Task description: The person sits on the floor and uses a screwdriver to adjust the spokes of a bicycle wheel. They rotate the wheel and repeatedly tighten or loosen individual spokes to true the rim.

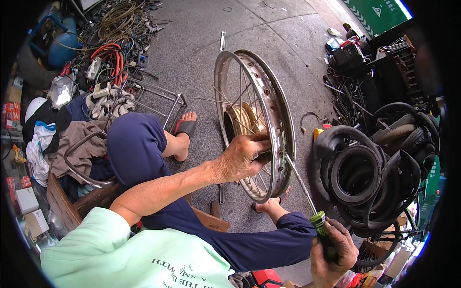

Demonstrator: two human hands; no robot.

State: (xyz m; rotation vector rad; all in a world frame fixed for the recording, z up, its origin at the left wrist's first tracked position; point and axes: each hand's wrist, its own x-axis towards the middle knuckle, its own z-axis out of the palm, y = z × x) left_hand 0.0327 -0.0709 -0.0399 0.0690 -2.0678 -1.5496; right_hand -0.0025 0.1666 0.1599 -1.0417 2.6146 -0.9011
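A spoked metal wheel rim (223, 72) with a gold-coloured hub (242, 117) stands upright between my legs, slightly tilted. My left hand (245, 156) is closed at the inner side of the rim among the spokes; its fingertips are partly hidden. My right hand (336, 247) grips the green handle of a screwdriver (303, 187), low at the right. The screwdriver's long shaft reaches up to the outside of the rim, with its tip at the rim opposite my left hand.
Tangled cables and hoses (113, 62) lie at the left, beside clothes (89, 144) and a metal frame (161, 103). Black tyres and tubes (355, 177) are piled at the right, below dark parts and rods (350, 53). A green board (374, 14) is at the top right.
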